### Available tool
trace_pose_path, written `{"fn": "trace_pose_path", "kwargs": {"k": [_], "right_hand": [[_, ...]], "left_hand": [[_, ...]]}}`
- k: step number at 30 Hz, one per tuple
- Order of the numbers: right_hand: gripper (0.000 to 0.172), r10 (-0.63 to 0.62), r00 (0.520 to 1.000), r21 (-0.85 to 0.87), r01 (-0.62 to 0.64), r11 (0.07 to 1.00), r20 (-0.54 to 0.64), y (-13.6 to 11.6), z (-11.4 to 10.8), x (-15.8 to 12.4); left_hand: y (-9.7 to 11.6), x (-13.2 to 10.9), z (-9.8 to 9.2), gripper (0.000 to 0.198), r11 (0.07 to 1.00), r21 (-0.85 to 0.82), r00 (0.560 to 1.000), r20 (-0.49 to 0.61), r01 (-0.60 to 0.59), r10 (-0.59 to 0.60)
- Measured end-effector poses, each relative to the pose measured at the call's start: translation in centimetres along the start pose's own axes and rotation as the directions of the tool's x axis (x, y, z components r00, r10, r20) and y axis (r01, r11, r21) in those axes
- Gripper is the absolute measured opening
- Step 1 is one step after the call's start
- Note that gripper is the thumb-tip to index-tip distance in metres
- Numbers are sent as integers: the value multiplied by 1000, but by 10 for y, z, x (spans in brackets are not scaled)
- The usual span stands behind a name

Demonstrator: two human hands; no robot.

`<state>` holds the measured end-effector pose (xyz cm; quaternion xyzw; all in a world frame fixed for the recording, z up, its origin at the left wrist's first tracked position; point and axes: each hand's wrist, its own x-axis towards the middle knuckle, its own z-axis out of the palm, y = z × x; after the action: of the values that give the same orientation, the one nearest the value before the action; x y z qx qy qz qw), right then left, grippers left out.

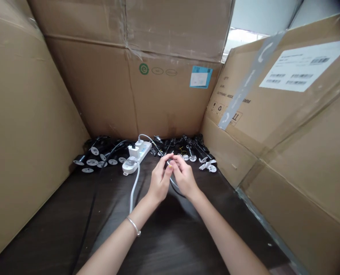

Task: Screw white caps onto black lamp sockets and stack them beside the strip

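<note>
My left hand point(160, 179) and my right hand point(183, 176) meet over the dark table point(164, 236), fingertips pinched together on a small dark part with a thin cable point(174, 184) that loops down between my hands. The part itself is too small to name. A silver bracelet point(133, 226) circles my left wrist. Just beyond my hands lies a white power strip point(136, 156) with a white plug and white cord point(133, 191) running toward me.
Large cardboard boxes wall the table: left point(23, 126), back point(135, 76) and right point(296, 133). Black round-ended parts point(97, 154) lie at the back left, black and white parts point(195, 151) at the back right. A black cable point(86, 221) crosses the table's left.
</note>
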<state>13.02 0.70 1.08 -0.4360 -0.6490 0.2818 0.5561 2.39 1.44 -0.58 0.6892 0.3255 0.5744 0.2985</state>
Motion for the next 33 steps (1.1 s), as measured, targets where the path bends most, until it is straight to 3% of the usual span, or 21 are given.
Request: {"fn": "trace_pose_path", "kwargs": {"k": [2, 3, 5, 7, 9, 11, 16, 18, 21, 22, 23, 25, 28, 33], "right_hand": [[42, 11, 999, -60, -8, 998, 35, 6, -14, 3], [47, 25, 1000, -115, -26, 993, -12, 10, -23, 6], [38, -18, 973, -329, -61, 942, -231, 17, -44, 12], [30, -36, 942, -603, -183, 776, -332, 26, -61, 15], [36, 71, 949, -747, -286, 600, -306, 37, -72, 14], [36, 148, 946, -769, -320, 554, -287, 51, -75, 10], [24, 169, 945, -699, -322, 638, -281, 71, -72, 7], [17, 141, 952, -676, -293, 676, -272, 64, -70, 11], [9, 23, 966, -567, -169, 806, -257, 36, -61, 14], [10, -73, 955, -401, -50, 915, -286, 25, -56, 12], [11, -151, 937, -272, 63, 960, -316, 14, -49, 10], [9, -219, 916, -140, 182, 973, -335, -4, -36, 3], [9, -205, 919, -20, 211, 977, -335, -15, -22, -5], [11, -52, 920, 70, 85, 994, -388, -11, -21, -5]], "left_hand": [[-1, 0, 0, 32, 997, 10, 997, -31, 77, -77], [-1, 0, 0, 32, 992, 2, 991, -45, 124, -124], [1, 3, -1, 32, 975, -52, 975, -37, 218, -220], [5, 6, -2, 33, 939, -151, 951, 18, 309, -310], [9, 11, -5, 34, 881, -264, 920, 102, 393, -379], [14, 15, -8, 36, 783, -392, 875, 193, 484, -444], [21, 21, -18, 39, 363, -587, 673, 483, 723, -560], [24, 22, -21, 40, 260, -624, 642, 524, 737, -560], [28, 22, -23, 38, 194, -651, 634, 555, 734, -538], [29, 22, -23, 35, 193, -652, 637, 560, 734, -530], [29, 22, -23, 31, 198, -654, 642, 559, 731, -524], [28, 21, -22, 25, 207, -656, 650, 554, 725, -521], [25, 20, -21, 23, 215, -664, 656, 535, 716, -533], [22, 19, -17, 31, 257, -684, 688, 484, 683, -540]]}}
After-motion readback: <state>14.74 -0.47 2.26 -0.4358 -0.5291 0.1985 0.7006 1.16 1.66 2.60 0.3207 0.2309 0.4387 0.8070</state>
